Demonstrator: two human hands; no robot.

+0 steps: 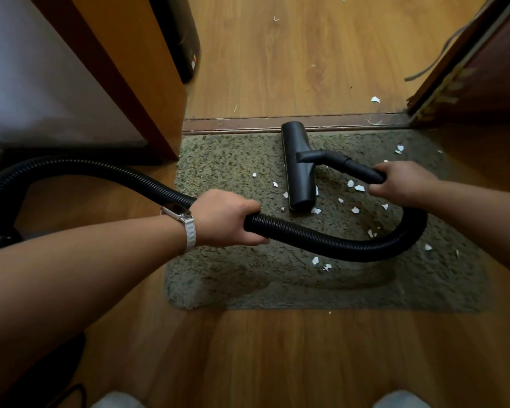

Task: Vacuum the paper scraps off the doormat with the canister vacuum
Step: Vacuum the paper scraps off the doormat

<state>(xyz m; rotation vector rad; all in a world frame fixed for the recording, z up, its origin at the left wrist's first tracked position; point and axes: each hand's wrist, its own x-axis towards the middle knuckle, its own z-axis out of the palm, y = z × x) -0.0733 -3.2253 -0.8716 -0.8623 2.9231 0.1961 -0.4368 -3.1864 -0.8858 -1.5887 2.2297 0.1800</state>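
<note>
The right hand [401, 182] grips the wand, steering the floor head [298, 169] across the doormat [224, 160]; the left hand [227, 217] clasps the hose [321, 237], lifting slack off scraps [355, 210].

The hose [321, 237] loops across the doormat [233, 160] and blocks its middle — the left side is open. A door frame [147, 83] crowds the left corner.

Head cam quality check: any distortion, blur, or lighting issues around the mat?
Head view: wide-angle bowing bends the door frame and the doormat edges; centre is sharp, with paper scraps crisp; corners darken and soften; the hose casts a soft shadow on the mat; no strong glare, only a mild sheen on the wood floor.
</note>
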